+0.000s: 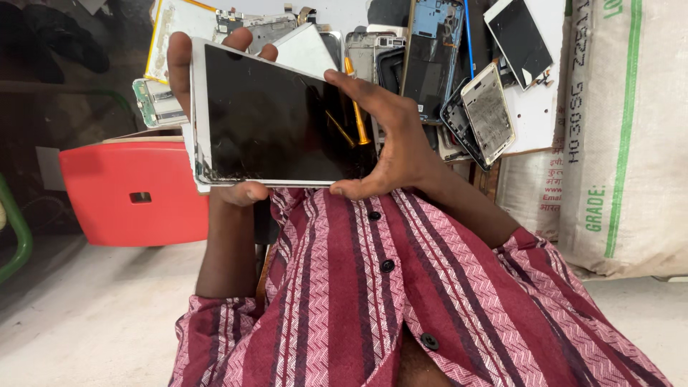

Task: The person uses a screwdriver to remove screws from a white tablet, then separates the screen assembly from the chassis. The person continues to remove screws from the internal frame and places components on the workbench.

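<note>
While the tablet (276, 118) hides most of both palms, the left hand (215, 115) grips its left edge and the right hand (387, 136) clasps its right side, holding it near the chest. One yellow screwdriver (356, 107) shows partly behind. Beyond, on the tabletop (534, 115), overlapping phone parts (487, 111) defy counting; one red stool (132, 193) stands left.

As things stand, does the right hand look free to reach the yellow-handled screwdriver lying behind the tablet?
Probably not without letting go: the right hand grips the white-framed, black-screened tablet, which the left hand also holds. The yellow-handled screwdriver lies just beyond its fingers, with nothing between.
</note>
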